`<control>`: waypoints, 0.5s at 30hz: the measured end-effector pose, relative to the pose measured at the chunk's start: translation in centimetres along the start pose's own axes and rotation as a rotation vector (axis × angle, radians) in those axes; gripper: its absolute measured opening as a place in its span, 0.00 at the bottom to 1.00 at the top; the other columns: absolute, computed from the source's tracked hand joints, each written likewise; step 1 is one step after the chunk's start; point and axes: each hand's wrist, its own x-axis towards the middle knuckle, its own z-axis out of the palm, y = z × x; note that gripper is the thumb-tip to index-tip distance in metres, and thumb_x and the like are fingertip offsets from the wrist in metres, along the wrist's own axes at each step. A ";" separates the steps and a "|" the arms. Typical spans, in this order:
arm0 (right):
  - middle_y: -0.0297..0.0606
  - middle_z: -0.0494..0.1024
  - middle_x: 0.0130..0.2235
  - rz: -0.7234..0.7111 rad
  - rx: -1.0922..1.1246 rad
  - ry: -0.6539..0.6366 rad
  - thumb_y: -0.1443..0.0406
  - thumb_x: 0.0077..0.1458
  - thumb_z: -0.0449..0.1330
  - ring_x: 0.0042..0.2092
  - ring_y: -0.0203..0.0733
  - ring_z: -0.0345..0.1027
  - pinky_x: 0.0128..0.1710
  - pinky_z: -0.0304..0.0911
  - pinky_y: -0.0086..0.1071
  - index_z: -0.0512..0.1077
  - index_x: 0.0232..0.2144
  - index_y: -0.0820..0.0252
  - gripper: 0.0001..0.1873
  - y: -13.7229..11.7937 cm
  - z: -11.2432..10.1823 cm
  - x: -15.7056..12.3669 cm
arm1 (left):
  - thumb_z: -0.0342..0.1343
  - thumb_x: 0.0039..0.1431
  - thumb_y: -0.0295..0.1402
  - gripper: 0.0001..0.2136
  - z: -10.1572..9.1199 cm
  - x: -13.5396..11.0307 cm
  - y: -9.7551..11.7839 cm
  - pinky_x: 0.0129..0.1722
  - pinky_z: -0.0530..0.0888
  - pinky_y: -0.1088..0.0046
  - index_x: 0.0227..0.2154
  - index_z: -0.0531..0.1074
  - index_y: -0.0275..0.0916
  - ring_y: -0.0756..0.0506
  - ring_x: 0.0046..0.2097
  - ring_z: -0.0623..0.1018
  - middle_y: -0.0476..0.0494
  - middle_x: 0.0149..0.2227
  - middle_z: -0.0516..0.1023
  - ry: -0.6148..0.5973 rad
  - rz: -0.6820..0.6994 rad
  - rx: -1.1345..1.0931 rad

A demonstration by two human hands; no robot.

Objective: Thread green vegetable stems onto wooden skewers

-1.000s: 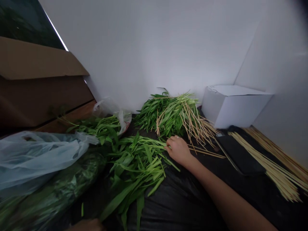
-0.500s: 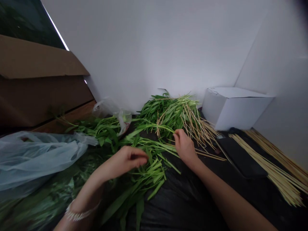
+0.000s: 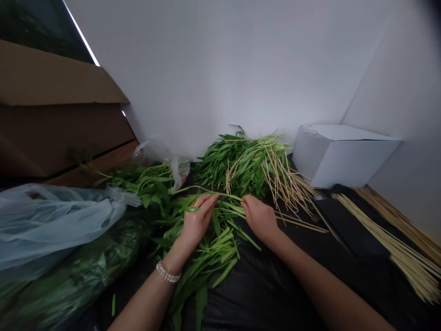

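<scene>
My left hand (image 3: 199, 219), wearing a ring and a white beaded bracelet (image 3: 167, 272), is closed in a pinch on long green leafy stems (image 3: 230, 196) that look like water spinach. My right hand (image 3: 259, 215) pinches the same stems a short way to the right, near their cut ends. Between the two hands the stems run roughly level. Under them lies a loose heap of water spinach (image 3: 218, 250), its pale stalks pointing right. Behind the hands rests a larger pile of greens (image 3: 246, 161), with thin bamboo sticks (image 3: 284, 177) fanning out over its right side.
Left are a bluish plastic bag (image 3: 58, 230), bagged greens (image 3: 103, 257) and a cardboard box (image 3: 51, 133). More greens (image 3: 148, 179) poke from a clear bag. Right are a white box (image 3: 344, 154), a dark flat phone-like object (image 3: 356, 227) and bundled bamboo sticks (image 3: 389, 243). Black plastic (image 3: 262, 285) covers the surface.
My left hand has moved up and right from over the loose heap and now pinches the stems held by the right hand. The right hand has shifted slightly left.
</scene>
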 end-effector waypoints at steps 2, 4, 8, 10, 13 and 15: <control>0.36 0.76 0.32 -0.052 -0.028 -0.004 0.64 0.66 0.48 0.31 0.38 0.68 0.30 0.50 0.30 0.68 0.35 0.58 0.11 -0.4 -0.1 -0.2 | 0.50 0.64 0.28 0.15 0.1 -0.1 0.0 0.45 0.74 0.71 0.52 0.71 0.43 0.47 0.45 0.77 0.42 0.45 0.78 -0.009 0.015 -0.006; 0.37 0.76 0.31 -0.102 -0.039 -0.003 0.65 0.67 0.47 0.31 0.37 0.67 0.30 0.49 0.31 0.69 0.35 0.59 0.12 -0.7 -0.2 -0.3 | 0.51 0.64 0.28 0.13 0.1 0.0 0.0 0.45 0.74 0.69 0.49 0.73 0.42 0.46 0.45 0.77 0.42 0.45 0.78 -0.023 0.041 0.056; 0.37 0.75 0.31 -0.156 -0.044 0.010 0.65 0.67 0.46 0.31 0.37 0.67 0.31 0.49 0.31 0.70 0.36 0.59 0.14 -1.0 -0.2 -0.3 | 0.53 0.63 0.30 0.09 0.0 0.4 0.1 0.38 0.72 0.68 0.42 0.77 0.41 0.45 0.38 0.76 0.44 0.39 0.81 -0.095 0.062 0.267; 0.37 0.75 0.31 -0.163 -0.046 0.018 0.65 0.67 0.47 0.31 0.38 0.66 0.32 0.50 0.32 0.71 0.37 0.59 0.13 -0.8 -0.2 -0.3 | 0.54 0.62 0.31 0.08 -0.2 0.6 0.1 0.37 0.69 0.67 0.40 0.78 0.41 0.45 0.36 0.75 0.44 0.37 0.81 -0.110 0.052 0.339; 0.38 0.75 0.32 -0.156 -0.059 0.036 0.66 0.66 0.49 0.33 0.39 0.66 0.33 0.50 0.32 0.71 0.38 0.60 0.12 -0.5 -0.2 -0.1 | 0.56 0.60 0.31 0.07 -0.6 0.8 0.1 0.38 0.65 0.64 0.39 0.78 0.43 0.43 0.39 0.74 0.44 0.37 0.81 -0.100 0.020 0.387; 0.38 0.75 0.32 -0.151 -0.074 0.046 0.65 0.66 0.49 0.33 0.40 0.66 0.34 0.50 0.33 0.72 0.37 0.60 0.11 -0.3 -0.3 0.0 | 0.56 0.59 0.30 0.06 -0.7 0.9 0.0 0.41 0.63 0.61 0.37 0.78 0.43 0.42 0.41 0.74 0.44 0.37 0.81 -0.094 -0.019 0.394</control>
